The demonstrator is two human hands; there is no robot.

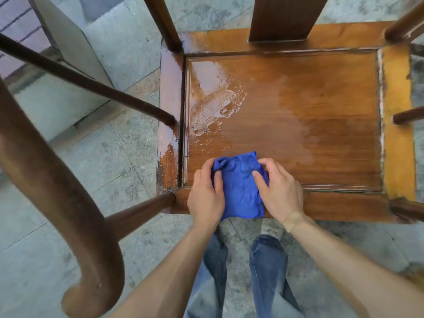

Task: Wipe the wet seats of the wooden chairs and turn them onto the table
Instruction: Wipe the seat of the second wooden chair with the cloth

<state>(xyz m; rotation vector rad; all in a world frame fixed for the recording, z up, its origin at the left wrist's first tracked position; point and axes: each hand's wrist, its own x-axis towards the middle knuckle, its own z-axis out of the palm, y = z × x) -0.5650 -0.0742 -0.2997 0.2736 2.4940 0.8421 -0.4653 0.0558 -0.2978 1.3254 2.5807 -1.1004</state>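
A wooden chair seat [309, 125] fills the middle of the view, seen from above. Pooled water [211, 92] glistens on its left part; the right part looks darker and only damp. A folded blue cloth [239, 191] lies on the seat's front edge, partly hanging over it. My left hand [205, 193] pinches the cloth's left side, and my right hand [278, 191] presses and grips its right side. The chair's curved armrest [57, 191] sweeps down the left.
The chair's back splat [284, 17] and posts rise at the far side. Armrest spindles [91, 86] cross at the left. Wet grey stone paving [68, 237] surrounds the chair. My legs in jeans [266, 271] stand at the seat's front. A grey stone block [64, 65] stands far left.
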